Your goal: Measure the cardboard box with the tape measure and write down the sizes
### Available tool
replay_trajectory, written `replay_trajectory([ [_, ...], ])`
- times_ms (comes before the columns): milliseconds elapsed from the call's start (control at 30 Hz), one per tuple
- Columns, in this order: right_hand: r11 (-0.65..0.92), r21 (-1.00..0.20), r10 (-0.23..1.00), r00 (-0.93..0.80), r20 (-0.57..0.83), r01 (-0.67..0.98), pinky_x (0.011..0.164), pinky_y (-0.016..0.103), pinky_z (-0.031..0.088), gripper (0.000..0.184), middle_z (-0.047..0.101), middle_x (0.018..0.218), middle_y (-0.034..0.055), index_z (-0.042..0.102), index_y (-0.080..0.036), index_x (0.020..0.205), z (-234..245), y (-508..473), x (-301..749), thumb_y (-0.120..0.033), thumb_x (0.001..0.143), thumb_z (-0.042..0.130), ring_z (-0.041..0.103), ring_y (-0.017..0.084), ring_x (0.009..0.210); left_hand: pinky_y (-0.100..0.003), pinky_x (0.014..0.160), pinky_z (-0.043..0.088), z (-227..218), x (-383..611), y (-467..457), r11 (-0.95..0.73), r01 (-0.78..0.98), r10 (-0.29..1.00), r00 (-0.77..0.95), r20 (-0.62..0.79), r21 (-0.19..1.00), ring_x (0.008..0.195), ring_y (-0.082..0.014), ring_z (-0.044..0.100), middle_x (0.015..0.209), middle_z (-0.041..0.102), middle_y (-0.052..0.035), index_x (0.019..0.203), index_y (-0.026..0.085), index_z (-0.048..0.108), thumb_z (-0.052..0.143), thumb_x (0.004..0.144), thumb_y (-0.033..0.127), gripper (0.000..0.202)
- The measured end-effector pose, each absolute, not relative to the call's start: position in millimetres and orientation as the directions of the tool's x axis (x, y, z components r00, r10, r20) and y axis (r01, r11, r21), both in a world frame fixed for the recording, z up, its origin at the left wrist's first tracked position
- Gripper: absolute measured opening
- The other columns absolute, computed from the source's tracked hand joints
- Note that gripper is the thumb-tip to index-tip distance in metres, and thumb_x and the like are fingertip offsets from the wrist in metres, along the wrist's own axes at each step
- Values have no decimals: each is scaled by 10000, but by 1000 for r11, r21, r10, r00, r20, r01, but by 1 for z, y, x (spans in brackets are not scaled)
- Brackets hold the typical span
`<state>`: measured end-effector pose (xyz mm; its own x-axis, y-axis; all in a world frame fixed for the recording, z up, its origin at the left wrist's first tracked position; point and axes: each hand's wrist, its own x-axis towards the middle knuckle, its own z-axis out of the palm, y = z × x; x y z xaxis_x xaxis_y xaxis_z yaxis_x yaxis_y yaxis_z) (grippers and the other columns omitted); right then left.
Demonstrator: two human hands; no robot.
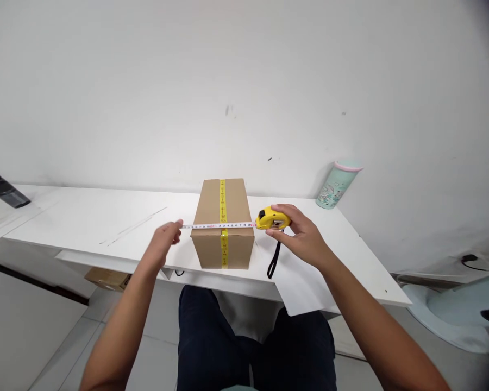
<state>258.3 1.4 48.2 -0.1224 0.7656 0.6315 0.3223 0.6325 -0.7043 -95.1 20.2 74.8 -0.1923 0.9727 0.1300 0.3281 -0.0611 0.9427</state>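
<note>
Clock centred on cardboard box, sitting on white desk. Left hand, 9 o'clock, pinching end of measuring blade, stretched across box top near front edge. Right hand, 3 o'clock, gripping yellow tape-measure case. Black strap dangling at 4, just beside paper sheet overhanging desk edge. Mint tumbler between 2 and 3, near wall. Dark bottle toward 9, well apart. Second carton below desk, 8.
</note>
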Motion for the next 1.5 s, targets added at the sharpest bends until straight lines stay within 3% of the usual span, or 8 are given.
replay_trajectory([
  [167,523,-826,850,-55,524,209,961,450,577,519,599,1322,54,580,-369,1346,32,3,281,-387,858,756,645,257,1145,-312,718,462,55,-79,17,-52,331,976,-184,119,942,708,-162,541,694,549,16,671,217,493,641,796,602,431],
  [267,518,-827,851,-42,523,217,910,443,595,535,597,1317,55,568,-375,1356,35,-6,286,-378,857,759,645,259,1125,-339,861,475,56,-72,17,-87,328,974,-169,149,941,950,-202,614,996,659,-23,903,229,597,688,792,547,349],
  [367,531,-800,844,-85,530,282,929,441,580,514,585,1319,58,569,-386,1358,37,-16,285,-356,875,744,619,261,1158,-378,981,470,56,-67,18,-106,302,979,-135,152,947,1175,-242,598,1273,635,-69,1132,248,594,688,809,522,434],
  [633,559,-781,825,-86,559,280,940,428,572,493,586,1261,51,565,-396,1343,26,-19,288,-346,883,735,627,241,1111,-458,1062,466,56,-62,11,-59,182,991,-110,80,982,1254,-301,586,1364,628,-119,1251,212,591,693,795,558,581],
  [1033,583,-751,805,-95,586,309,928,421,574,491,573,1260,53,541,-385,1349,26,-19,291,-308,898,720,614,235,1125,-382,959,485,52,-59,14,-95,241,985,-118,127,966,1164,-264,600,1257,651,-87,1172,213,590,634,808,604,536],
  [1133,602,-714,787,-116,606,358,926,427,574,485,578,1268,60,540,-380,1352,35,-21,287,-286,905,705,618,241,1129,-340,894,478,58,-64,11,-92,292,988,-95,125,952,1070,-239,613,1118,685,-49,1061,222,630,645,819,605,454],
  [1333,740,-501,648,-275,710,449,965,452,567,485,595,1264,74,516,-371,1358,71,-24,255,-182,930,645,609,255,1189,-308,748,432,66,-77,8,-133,482,991,48,126,866,825,-200,574,799,629,-3,766,223,590,509,908,663,469],
  [1500,849,-278,491,-476,730,450,874,409,598,464,586,1254,104,473,-318,1360,88,-10,195,-106,956,560,631,235,1119,-293,693,414,62,-79,18,-222,450,975,112,191,865,700,-167,505,679,516,17,663,226,486,442,945,628,493],
])
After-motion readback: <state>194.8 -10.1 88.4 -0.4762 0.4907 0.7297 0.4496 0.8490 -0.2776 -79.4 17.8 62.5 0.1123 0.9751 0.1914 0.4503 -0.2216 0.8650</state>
